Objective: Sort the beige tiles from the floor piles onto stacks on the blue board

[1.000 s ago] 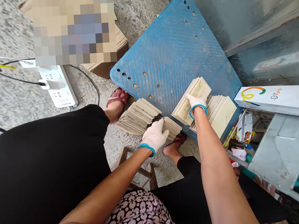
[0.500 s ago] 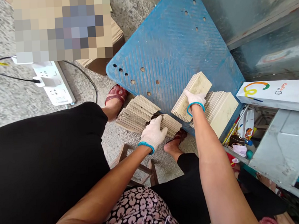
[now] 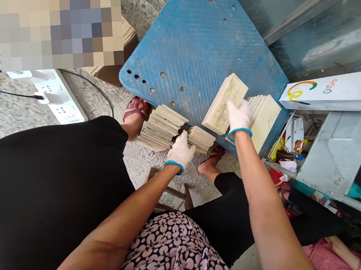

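Both my hands wear white gloves with blue cuffs. My left hand (image 3: 180, 150) presses on a fanned row of thin beige tiles (image 3: 163, 128) at the near edge of a blue plastic board (image 3: 193, 48), its fingers pushed in between the tiles. My right hand (image 3: 239, 115) is closed on the edge of a tilted bundle of beige tiles (image 3: 223, 104), lifted off the board. A further stack of tiles (image 3: 263, 115) lies just right of that hand.
A white power strip (image 3: 59, 99) with black cables lies on the concrete floor at left. A cardboard box (image 3: 115, 71) sits behind the board. A white carton (image 3: 327, 93) and a grey shelf (image 3: 337, 154) with small clutter stand at right. My feet in red sandals (image 3: 136, 109) flank a wooden stool.
My right hand has shifted from lying on top of the bundle to gripping its edge and tilting it up. My left hand has slid slightly deeper between the fanned tiles.
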Demonstrator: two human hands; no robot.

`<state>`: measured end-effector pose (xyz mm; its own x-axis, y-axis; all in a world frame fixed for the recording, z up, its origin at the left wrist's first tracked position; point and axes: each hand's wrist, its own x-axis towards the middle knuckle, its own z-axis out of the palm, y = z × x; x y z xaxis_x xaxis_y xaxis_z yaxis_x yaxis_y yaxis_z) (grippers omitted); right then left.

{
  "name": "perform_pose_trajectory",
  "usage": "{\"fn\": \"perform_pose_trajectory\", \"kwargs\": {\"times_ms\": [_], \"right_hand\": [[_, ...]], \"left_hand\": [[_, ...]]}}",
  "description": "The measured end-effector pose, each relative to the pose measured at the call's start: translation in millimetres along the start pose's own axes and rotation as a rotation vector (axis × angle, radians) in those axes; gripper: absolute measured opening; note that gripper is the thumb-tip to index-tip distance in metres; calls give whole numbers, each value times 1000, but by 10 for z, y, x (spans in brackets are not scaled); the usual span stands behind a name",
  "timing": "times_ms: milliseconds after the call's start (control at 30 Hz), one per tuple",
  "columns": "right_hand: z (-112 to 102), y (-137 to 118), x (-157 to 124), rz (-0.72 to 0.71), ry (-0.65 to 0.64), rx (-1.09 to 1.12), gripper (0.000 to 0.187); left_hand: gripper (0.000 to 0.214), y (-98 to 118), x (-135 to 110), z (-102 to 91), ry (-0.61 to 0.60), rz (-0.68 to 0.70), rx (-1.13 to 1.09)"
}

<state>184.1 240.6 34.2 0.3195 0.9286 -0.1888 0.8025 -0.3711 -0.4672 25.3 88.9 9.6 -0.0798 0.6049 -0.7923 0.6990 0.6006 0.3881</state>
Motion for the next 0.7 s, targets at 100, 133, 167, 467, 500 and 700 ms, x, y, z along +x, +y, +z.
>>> {"fn": "perform_pose_trajectory", "kwargs": {"times_ms": [100,133,167,467,500,700], "right_hand": [[-31,185,-534,123,33,-11,53],[-16,262,-731,155,-5,-26,44],[12,343,-924,189,-61,-38,37],[459,773,-1932,334,-321,-47,38],[488,784,-1956,323,-322,-38,41],[536,787,-1971,256,-350,-32,43]], "left_hand": [[68,-15,-34,39,20,1,-38],[67,-23,-43,51,25,-3,-41],[66,-33,-52,60,32,-4,-41],[49,-132,-112,60,33,82,61],[51,-143,-105,66,38,92,69],[70,-210,-74,154,37,110,117]]}}
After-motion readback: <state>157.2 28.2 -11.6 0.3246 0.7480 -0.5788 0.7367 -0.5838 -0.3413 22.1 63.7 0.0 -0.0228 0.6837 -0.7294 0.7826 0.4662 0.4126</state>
